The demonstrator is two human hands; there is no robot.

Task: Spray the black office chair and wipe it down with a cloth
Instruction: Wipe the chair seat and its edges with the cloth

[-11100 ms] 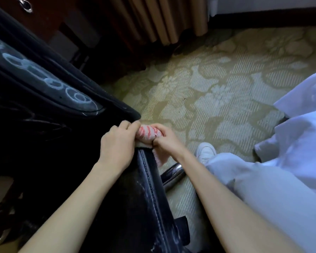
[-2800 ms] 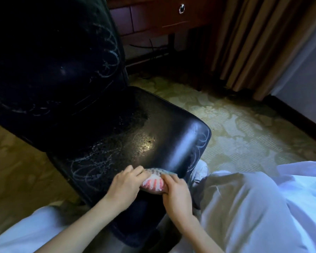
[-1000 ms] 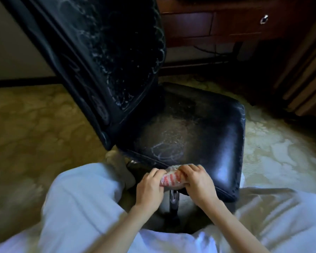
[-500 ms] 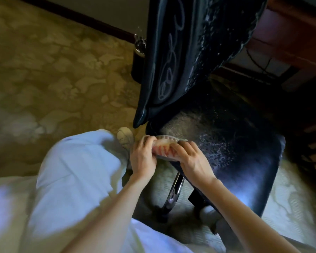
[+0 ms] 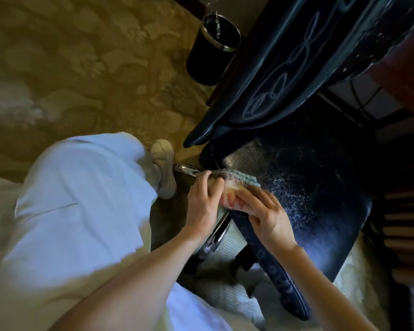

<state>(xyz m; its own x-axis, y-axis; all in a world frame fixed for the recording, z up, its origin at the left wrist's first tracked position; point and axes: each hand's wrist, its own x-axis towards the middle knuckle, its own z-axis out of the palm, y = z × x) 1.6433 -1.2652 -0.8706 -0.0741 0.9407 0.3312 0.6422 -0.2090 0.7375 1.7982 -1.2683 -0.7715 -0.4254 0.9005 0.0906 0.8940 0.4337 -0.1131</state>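
The black office chair [image 5: 316, 206] fills the right half of the view, its seat speckled with spray droplets and its backrest marked with pale looping lines. A folded cloth [image 5: 234, 187], red-striped with a greenish top, lies on the seat's near left edge. My left hand [image 5: 202, 204] grips the cloth's left end, fingers curled over it. My right hand [image 5: 268, 217] holds its right end against the seat edge. No spray bottle is in view.
A black waste bin [image 5: 212, 47] with a metal rim stands on the patterned carpet behind the chair. The chair's chrome leg [image 5: 216, 231] runs under my hands. My white-trousered knee [image 5: 81, 199] and pale shoe [image 5: 164, 168] are at left. A dark wooden desk is at the right.
Over the earlier frames my view swung around the chair from its front to its left side. Both hands stay on the cloth, which has shifted along the seat edge toward the backrest.
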